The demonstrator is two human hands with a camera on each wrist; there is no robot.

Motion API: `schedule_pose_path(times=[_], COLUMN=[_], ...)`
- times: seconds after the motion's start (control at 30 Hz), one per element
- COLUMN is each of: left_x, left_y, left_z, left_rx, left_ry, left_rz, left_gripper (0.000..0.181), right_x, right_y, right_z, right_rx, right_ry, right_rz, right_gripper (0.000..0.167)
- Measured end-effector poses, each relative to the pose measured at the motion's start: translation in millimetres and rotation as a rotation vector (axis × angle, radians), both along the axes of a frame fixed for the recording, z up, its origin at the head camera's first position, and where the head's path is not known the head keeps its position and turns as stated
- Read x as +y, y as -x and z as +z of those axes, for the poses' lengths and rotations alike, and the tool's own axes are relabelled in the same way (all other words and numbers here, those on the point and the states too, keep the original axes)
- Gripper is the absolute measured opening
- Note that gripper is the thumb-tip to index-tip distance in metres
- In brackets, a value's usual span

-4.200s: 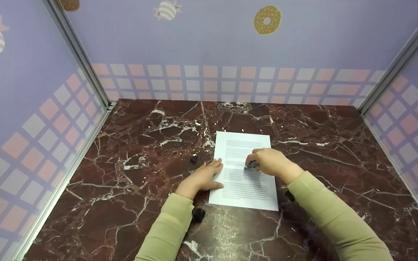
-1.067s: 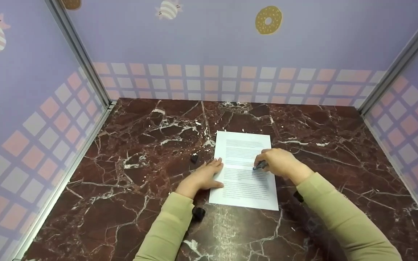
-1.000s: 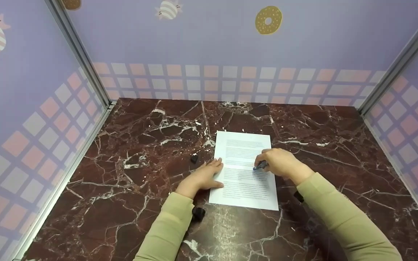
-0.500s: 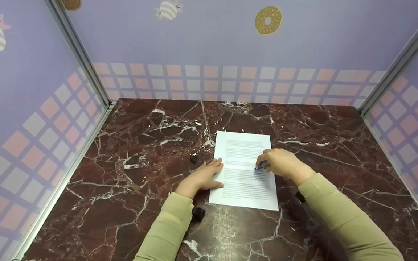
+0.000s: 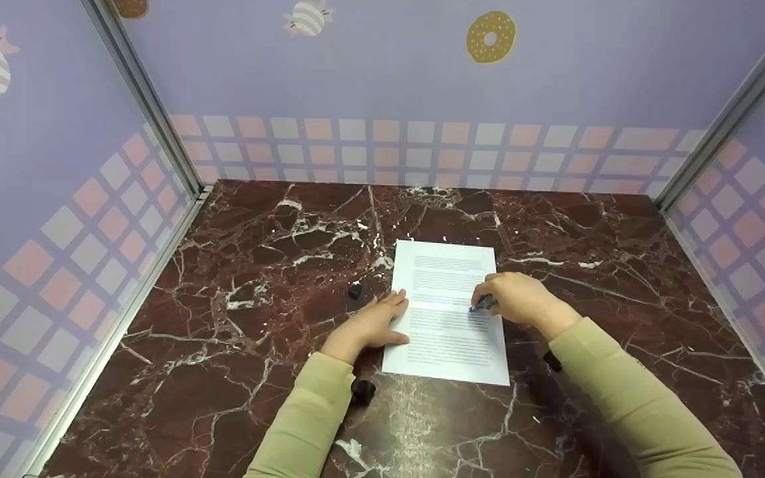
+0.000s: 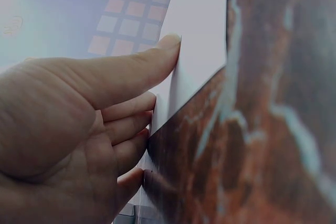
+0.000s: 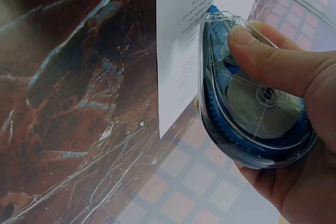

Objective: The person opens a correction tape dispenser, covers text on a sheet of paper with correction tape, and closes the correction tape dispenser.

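A printed sheet of paper (image 5: 435,358) lies on the dark red marbled table. My left hand (image 5: 372,324) rests on its left edge, fingers spread; in the left wrist view the thumb (image 6: 169,43) touches the paper. My right hand (image 5: 518,297) pinches a correction tape dispenser (image 7: 252,98), clear-cased with blue parts and a white reel inside. Its blue tip (image 5: 473,309) is at the paper, among the lines right of the middle. In the right wrist view the thumb lies on the near face of the case; the other fingers are partly hidden behind it.
A small black object (image 5: 354,291) lies on the table left of the paper. Small white specks are scattered near the sheet's top left. Purple panels with a checked band (image 5: 422,153) close off the back and both sides.
Over these seconds my right hand has moved the correction tape rightward along the lines, slowly in the last second. The left hand and the paper stay in place.
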State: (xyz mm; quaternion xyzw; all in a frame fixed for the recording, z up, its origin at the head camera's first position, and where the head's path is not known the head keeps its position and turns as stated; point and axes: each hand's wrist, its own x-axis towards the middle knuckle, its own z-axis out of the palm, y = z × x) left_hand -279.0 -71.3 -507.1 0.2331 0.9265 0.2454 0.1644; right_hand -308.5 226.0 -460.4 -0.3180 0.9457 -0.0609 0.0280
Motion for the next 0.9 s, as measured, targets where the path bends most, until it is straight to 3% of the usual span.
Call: schedule_pose_path(times=[0.9], left_x=[0.7], left_y=[0.3], left_z=[0.9], left_rx=[-0.007], left_ry=[0.013], left_rz=[0.005], left_gripper=[0.083], right_x=[7.6], right_y=[-0.3], right_z=[0.2], right_rx=[-0.001], right_ry=[-0.005], right_rz=[-0.013], right_gripper=[0.029])
